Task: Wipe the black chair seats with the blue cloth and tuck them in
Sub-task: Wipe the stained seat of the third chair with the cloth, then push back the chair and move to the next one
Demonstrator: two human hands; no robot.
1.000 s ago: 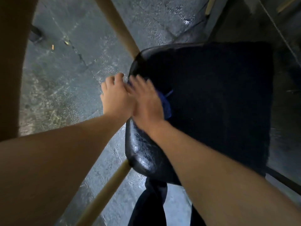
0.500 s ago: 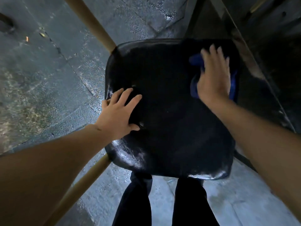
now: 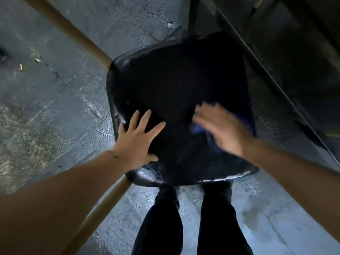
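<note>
Nearest, the left hand (image 3: 137, 142) presses flat, fingers spread and released, on the glossy black moulded chair seat (image 3: 176, 89). The blurred right hand (image 3: 223, 130) presses the crumpled blue cloth (image 3: 197, 128) down, fingers extended. Unwiped seat lies beyond both hands.

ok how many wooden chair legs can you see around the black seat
2. One wooden leg runs from the upper left to the black seat's far left corner; the other slants down from its near left corner. Right-side legs may be hidden.

dim wide-angle view, glare along the seat (image 3: 176, 92) front edge, motion-blurred right hand (image 3: 223, 129), bowed edges
</note>
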